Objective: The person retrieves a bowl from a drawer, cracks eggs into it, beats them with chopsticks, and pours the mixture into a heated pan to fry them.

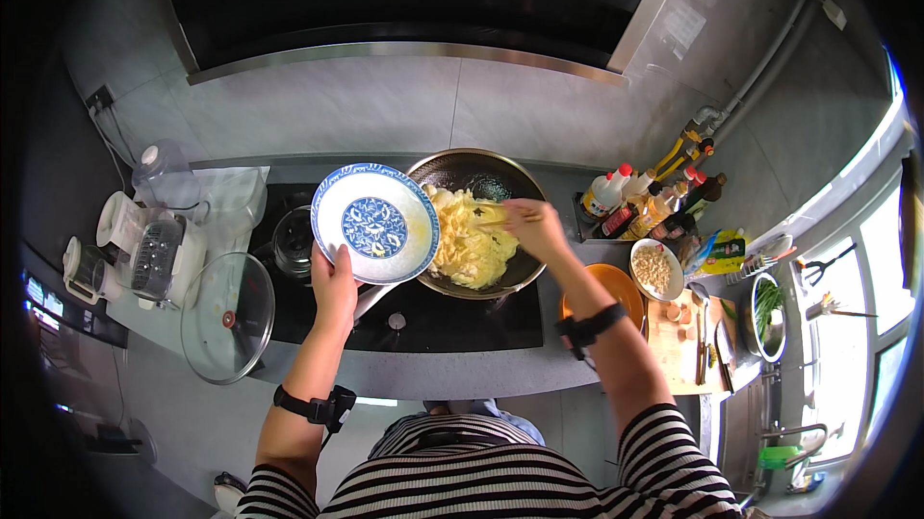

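Observation:
My left hand grips the near rim of a blue-and-white patterned bowl, tilted so that its inside faces me. Only a little yellow residue shows in it. The bowl overlaps the left side of a dark wok on the cooktop. Partly set yellow egg lies in the wok. Above the wok's right side, my right hand is closed around thin wooden chopsticks that reach over the egg; their tips are blurred. The wok's handle is partly hidden behind the bowl and my left hand.
At left stand a glass lid and white appliances. Sauce bottles, a bowl of chopped pale food, an orange bowl and a cutting board with eggshells and a knife occupy the right. A range hood overhangs the back.

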The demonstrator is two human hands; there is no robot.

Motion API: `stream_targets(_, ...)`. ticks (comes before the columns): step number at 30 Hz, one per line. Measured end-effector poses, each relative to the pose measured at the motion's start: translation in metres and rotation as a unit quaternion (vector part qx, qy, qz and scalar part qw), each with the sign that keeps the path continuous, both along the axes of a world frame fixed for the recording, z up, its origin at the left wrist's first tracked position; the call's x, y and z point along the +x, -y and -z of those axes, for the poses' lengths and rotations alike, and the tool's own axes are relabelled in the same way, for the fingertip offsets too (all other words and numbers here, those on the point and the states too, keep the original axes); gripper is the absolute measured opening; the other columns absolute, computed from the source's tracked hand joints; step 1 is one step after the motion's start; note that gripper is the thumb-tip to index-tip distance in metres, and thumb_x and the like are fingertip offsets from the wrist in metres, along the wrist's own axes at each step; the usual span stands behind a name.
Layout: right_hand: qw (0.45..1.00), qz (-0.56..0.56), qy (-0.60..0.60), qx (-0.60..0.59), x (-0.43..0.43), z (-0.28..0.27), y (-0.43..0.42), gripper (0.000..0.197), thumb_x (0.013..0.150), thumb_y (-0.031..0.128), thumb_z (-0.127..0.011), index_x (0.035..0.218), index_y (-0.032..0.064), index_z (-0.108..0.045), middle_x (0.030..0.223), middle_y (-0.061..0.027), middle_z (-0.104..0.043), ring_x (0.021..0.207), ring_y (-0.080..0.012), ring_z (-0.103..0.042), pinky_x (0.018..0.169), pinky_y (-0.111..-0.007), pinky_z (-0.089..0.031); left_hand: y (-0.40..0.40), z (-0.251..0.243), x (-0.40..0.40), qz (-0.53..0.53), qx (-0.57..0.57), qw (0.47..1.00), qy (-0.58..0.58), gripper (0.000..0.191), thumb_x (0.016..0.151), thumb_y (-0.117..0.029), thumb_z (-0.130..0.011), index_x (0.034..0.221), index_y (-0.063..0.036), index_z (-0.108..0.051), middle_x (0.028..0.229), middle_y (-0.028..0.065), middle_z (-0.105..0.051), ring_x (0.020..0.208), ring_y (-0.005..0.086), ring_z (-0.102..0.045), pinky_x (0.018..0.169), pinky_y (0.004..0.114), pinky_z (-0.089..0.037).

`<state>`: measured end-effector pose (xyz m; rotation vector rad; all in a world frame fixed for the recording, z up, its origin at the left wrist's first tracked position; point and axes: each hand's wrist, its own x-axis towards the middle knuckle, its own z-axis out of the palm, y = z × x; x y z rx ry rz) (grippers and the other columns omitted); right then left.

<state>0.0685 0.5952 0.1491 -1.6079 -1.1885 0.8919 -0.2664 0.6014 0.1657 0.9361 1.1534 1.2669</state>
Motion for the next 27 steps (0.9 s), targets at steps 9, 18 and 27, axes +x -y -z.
stream_targets(9, 0.997, 0.005, 0.033, 0.069, -0.003, 0.015, -0.003, 0.022, 0.095, 0.011, -0.057, 0.107, -0.0039, -0.068, 0.082, -0.0104, -0.070, 0.072, -0.0173, -0.070, 0.065, -0.024, -0.056, 0.002, -0.005, 0.008, -0.006, 0.008, 1.000, 0.019, 0.041, 0.101, -0.012, -0.044, 0.141, -0.0099, -0.037, 0.128, 0.0110, -0.053, 0.107, 0.0186, -0.060, 0.079, 0.032, -0.058)
stream_targets(18, 0.991, -0.020, 0.047, 0.124, 0.005, 0.030, -0.006, 0.021, 0.093, 0.010, -0.058, 0.105, -0.0027, -0.070, 0.082, -0.0119, -0.072, 0.069, -0.0153, -0.071, 0.064, -0.027, -0.055, 0.000, -0.006, 0.020, 0.012, -0.027, 1.000, -0.002, 0.042, 0.102, -0.012, -0.043, 0.143, -0.0117, -0.034, 0.130, 0.0111, -0.052, 0.107, 0.0189, -0.060, 0.080, 0.033, -0.058)
stream_targets(27, 0.993, -0.063, 0.058, 0.075, 0.010, 0.017, 0.002, 0.023, 0.092, 0.006, -0.058, 0.111, -0.0023, -0.068, 0.086, -0.0093, -0.071, 0.074, -0.0150, -0.069, 0.067, -0.025, -0.055, 0.003, -0.008, 0.024, -0.006, -0.022, 1.000, -0.021, 0.043, 0.102, -0.011, -0.042, 0.144, -0.0108, -0.034, 0.130, 0.0114, -0.052, 0.109, 0.0191, -0.059, 0.079, 0.033, -0.057)
